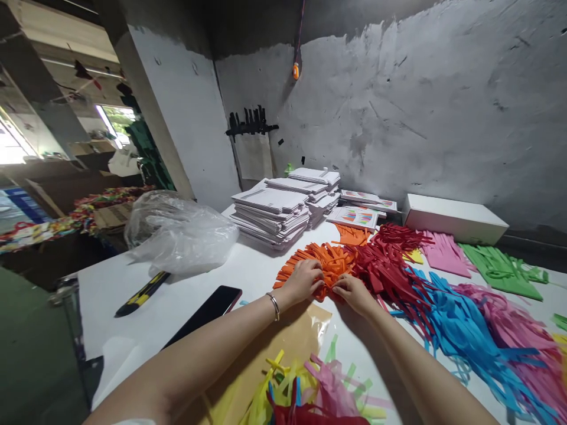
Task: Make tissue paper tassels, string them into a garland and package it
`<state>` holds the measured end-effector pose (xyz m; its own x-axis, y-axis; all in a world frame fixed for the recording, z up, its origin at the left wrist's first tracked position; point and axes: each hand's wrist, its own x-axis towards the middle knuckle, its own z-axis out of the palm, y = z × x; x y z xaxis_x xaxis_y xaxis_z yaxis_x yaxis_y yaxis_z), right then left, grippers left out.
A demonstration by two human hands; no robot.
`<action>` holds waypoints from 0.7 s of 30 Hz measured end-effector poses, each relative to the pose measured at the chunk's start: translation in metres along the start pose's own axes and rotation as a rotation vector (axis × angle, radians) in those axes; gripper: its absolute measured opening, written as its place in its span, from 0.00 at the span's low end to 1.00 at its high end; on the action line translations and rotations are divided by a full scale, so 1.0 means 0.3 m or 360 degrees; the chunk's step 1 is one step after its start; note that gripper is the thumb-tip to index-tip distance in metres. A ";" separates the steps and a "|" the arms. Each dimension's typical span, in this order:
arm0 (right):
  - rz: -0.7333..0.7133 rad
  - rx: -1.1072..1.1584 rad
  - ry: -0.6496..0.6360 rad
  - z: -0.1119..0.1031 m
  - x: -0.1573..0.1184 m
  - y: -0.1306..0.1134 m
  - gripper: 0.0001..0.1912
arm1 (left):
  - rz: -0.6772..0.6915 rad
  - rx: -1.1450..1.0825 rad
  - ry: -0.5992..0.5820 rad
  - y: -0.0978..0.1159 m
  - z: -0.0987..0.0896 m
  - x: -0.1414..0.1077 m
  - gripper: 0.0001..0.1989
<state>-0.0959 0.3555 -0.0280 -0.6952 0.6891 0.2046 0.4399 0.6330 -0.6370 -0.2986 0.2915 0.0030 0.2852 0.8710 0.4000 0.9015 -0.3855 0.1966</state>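
Both my hands are at an orange tissue-paper tassel bundle (290, 265) with many thin strips. My left hand (305, 278), with a silver bracelet at the wrist, has its fingers curled and closed on the orange strips. Close beside it, my right hand (352, 290) pinches the near edge of the same orange bundle between thumb and fingers. Dark red fringe (385, 265) touches the orange on the right. Below my hands lies a brown sheet (296, 336) with a shiny clear edge. Nearest me are mixed yellow, pink and red tassels (332, 386).
Blue fringe (465, 319), pink fringe (509, 324) and green fringe (500, 268) spread to the right. Stacked white cartons (270, 212), a white box (454, 218) and printed boxes (354, 217) line the back. Leftward lie a plastic bag (186, 236), a yellow-black cutter (142, 295) and a phone (206, 314).
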 end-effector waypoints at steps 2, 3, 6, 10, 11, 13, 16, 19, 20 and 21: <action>0.0007 0.0009 -0.0012 0.002 0.001 -0.001 0.12 | 0.0006 0.0002 0.0000 0.000 0.000 0.000 0.05; 0.0015 0.0010 -0.0012 0.004 0.001 -0.001 0.12 | 0.0009 0.0002 -0.0001 0.000 0.001 0.000 0.06; 0.0044 0.0012 0.0005 0.010 0.004 0.000 0.12 | 0.0017 -0.0003 -0.0008 -0.003 0.006 0.002 0.06; 0.0058 0.0041 0.0016 0.012 0.007 0.004 0.12 | 0.0017 -0.0015 -0.0004 -0.011 0.015 0.002 0.06; 0.0056 0.0052 0.0012 0.011 0.006 0.004 0.12 | 0.0016 -0.0017 -0.0002 -0.012 0.016 0.002 0.06; 0.0049 0.0076 -0.0004 0.008 0.005 0.005 0.12 | 0.0017 -0.0018 -0.0003 -0.014 0.017 0.001 0.06; 0.0043 0.0115 -0.0030 0.005 0.003 0.006 0.12 | 0.0017 -0.0013 -0.0011 -0.013 0.014 0.002 0.06; 0.0044 0.0149 -0.0047 0.004 0.002 0.010 0.12 | 0.0011 -0.0003 -0.0018 -0.011 0.012 0.003 0.06; 0.0045 0.0159 -0.0051 0.004 0.001 0.012 0.12 | 0.0010 0.0000 -0.0021 -0.011 0.012 0.003 0.06; 0.0046 0.0168 -0.0054 0.004 0.001 0.014 0.12 | 0.0009 0.0002 -0.0023 -0.010 0.011 0.003 0.06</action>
<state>-0.0950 0.3579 -0.0314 -0.7027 0.6930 0.1612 0.3987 0.5711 -0.7175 -0.3001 0.2945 -0.0003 0.2950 0.8731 0.3881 0.9004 -0.3900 0.1930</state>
